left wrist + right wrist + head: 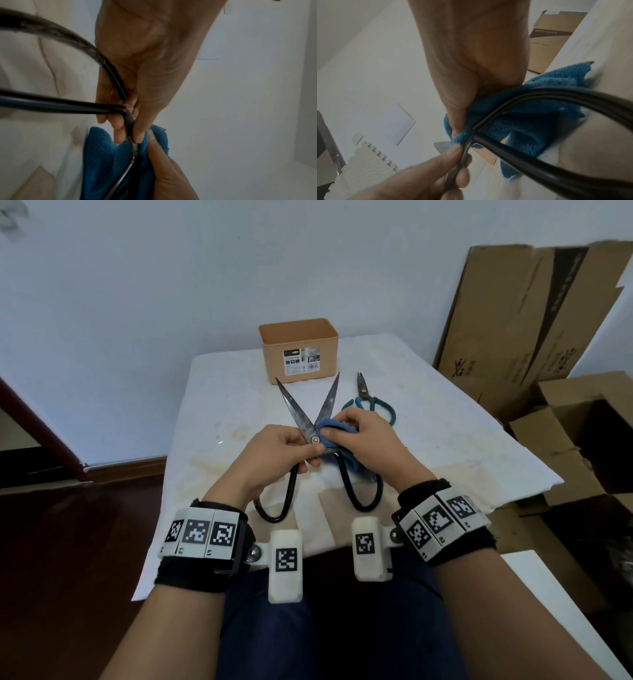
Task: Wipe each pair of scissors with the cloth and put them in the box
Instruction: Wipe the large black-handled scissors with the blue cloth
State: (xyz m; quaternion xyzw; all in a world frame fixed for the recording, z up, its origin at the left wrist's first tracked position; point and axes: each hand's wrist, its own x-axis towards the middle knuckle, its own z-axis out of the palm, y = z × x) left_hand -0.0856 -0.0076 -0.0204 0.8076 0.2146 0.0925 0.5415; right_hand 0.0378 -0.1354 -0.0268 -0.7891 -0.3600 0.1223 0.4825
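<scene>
From my hands, the way to the box (pixel 299 350) at twelve o'clock is crossed by the spread blades of the big scissors (pixel 310 414). At one o'clock the green-handled scissors (pixel 371 402) lie on the table (pixel 445 433), beside the box's right corner. Bare cloth-covered tabletop lies open at ten o'clock. Cardboard boxes (pixel 534 313) wall off three o'clock.

The box (pixel 300 347) is tan-orange with a white and grey label. Nearer than it, the large scissors (pixel 301 419) have dull grey mottled blades and black handles against a blue cloth (pixel 334 433). Right of these, small scissors (pixel 371 404) have teal handles. The tabletop (pixel 428 436) is white, stained yellowish.
</scene>
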